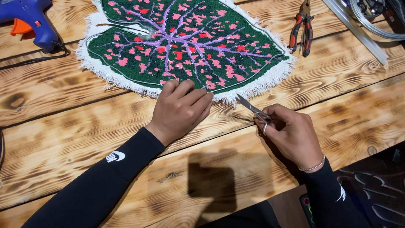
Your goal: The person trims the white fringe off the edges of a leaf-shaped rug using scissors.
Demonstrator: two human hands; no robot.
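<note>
A leaf-shaped tufted rug point(190, 42), green with pink spots, purple veins and a white fringed border, lies on the wooden table point(63, 126). My left hand point(179, 109) rests flat on the rug's near edge, fingers pressed down on the fringe. My right hand point(291, 133) holds small metal scissors point(252, 109), their blades pointing up and left toward the fringe, just short of it. Both arms wear black sleeves; a bracelet sits on the right wrist.
A blue hot glue gun point(31, 21) with its cord lies at the top left. Red-handled pliers point(301, 29) lie right of the rug. Clear tubes or sticks point(363, 33) sit at the top right. A dark patterned piece point(371, 194) hangs below the table's near right edge.
</note>
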